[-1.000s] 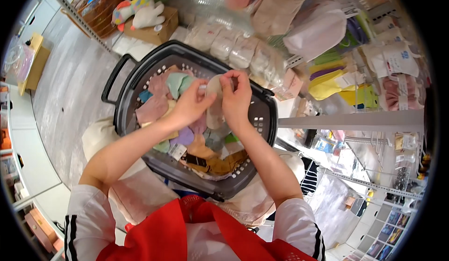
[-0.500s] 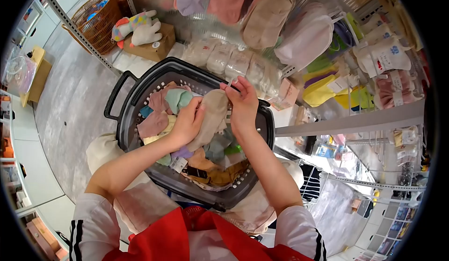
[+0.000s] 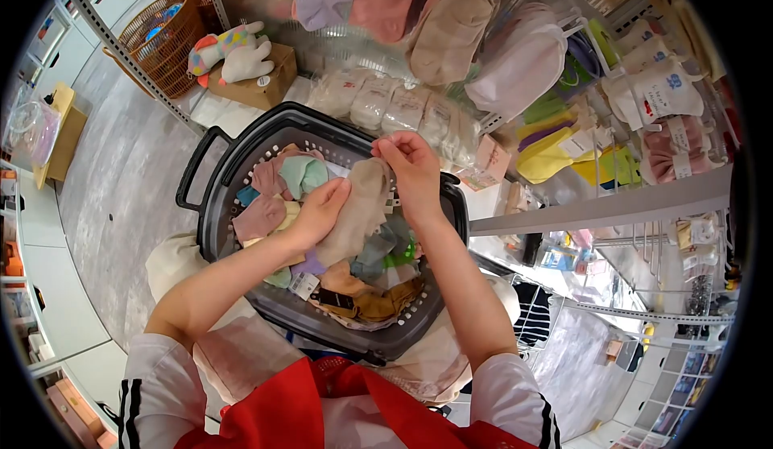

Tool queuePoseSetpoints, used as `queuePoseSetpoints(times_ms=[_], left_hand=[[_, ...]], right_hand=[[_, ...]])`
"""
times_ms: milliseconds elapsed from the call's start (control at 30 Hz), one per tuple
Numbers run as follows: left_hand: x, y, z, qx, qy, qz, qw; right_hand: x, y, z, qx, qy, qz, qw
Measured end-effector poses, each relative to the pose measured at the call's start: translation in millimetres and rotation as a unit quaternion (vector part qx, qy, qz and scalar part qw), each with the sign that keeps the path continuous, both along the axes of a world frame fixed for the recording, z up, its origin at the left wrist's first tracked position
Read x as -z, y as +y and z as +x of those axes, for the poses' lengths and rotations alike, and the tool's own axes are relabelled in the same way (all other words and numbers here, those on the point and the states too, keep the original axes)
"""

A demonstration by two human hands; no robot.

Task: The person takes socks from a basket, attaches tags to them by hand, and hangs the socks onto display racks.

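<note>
Had left hand [image 3: 319, 213] clamped on beige sock [image 3: 358, 211] over basket [image 3: 306, 131], probably for catching drops; had right hand [image 3: 412, 175] curled beside sock's top, couldn't tell whether closed on anything.

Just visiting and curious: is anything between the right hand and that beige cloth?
Nothing visible is. The right hand is close by the top of the beige cloth, though contact is unclear; the left hand holds it over the basket.
</note>
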State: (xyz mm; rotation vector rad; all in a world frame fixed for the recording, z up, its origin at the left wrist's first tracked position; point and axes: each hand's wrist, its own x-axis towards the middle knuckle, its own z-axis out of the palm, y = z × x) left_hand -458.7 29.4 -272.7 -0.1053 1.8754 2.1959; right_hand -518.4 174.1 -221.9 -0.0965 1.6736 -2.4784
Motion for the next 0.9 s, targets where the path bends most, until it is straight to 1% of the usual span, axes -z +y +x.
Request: queuePoseSetpoints(times_ms=[33, 67, 133, 167, 267, 367, 400, 467, 500, 600, 667, 700, 800, 833, 900], left_hand=[[0, 0, -1, 0.001, -0.060, 0.082, 0.995], [-1, -2, -1, 0.010, -0.111, 0.120, 0.986], [-21, -4, 0, 0.028, -0.214, 0.195, 0.957], [-29, -3, -1, 0.043, -0.239, 0.201, 0.949], [-9, -11, -3, 0.125, -0.252, 0.252, 0.926], [-18, -16, -3, 0.214, -0.251, 0.302, 0.894], [-13, -17, -4, 0.274, -0.236, 0.359, 0.860], [8, -17, -8, 0.385, -0.199, 0.465, 0.772], [7, -13, -9, 0.411, -0.209, 0.485, 0.743], [-4, -15, -1, 0.360, -0.204, 0.407, 0.814], [3, -14, -4, 0.367, -0.201, 0.415, 0.808], [-2, -12, -6, 0.370, -0.200, 0.419, 0.805], [-22, -10, -2, 0.260, -0.251, 0.296, 0.884], [-12, -10, -4, 0.283, -0.214, 0.296, 0.887], [-16, -10, -7, 0.255, -0.230, 0.298, 0.891]], right_hand=[[-1, 1, -1, -0.005, 0.011, 0.020, 1.000], [-3, 3, -2, -0.011, 0.022, 0.040, 0.999], [-8, 4, -3, -0.017, 0.021, 0.040, 0.999], [-10, 5, -4, -0.020, 0.021, 0.040, 0.999], [-13, 9, -5, -0.010, 0.035, 0.065, 0.997], [-12, 10, -7, 0.004, 0.033, 0.043, 0.999], [-10, 11, -9, 0.009, 0.039, 0.030, 0.999], [-7, 13, -12, 0.017, 0.049, 0.005, 0.999], [-8, 13, -13, 0.023, 0.046, -0.004, 0.999], [-12, 17, -16, 0.040, 0.038, -0.018, 0.998], [-13, 22, -18, 0.051, 0.036, -0.010, 0.998], [-14, 24, -19, 0.055, 0.037, -0.011, 0.998], [-17, 29, -22, 0.065, 0.041, -0.014, 0.997], [-18, 31, -22, 0.067, 0.043, -0.015, 0.997], [-19, 34, -23, 0.066, 0.048, -0.007, 0.997]])
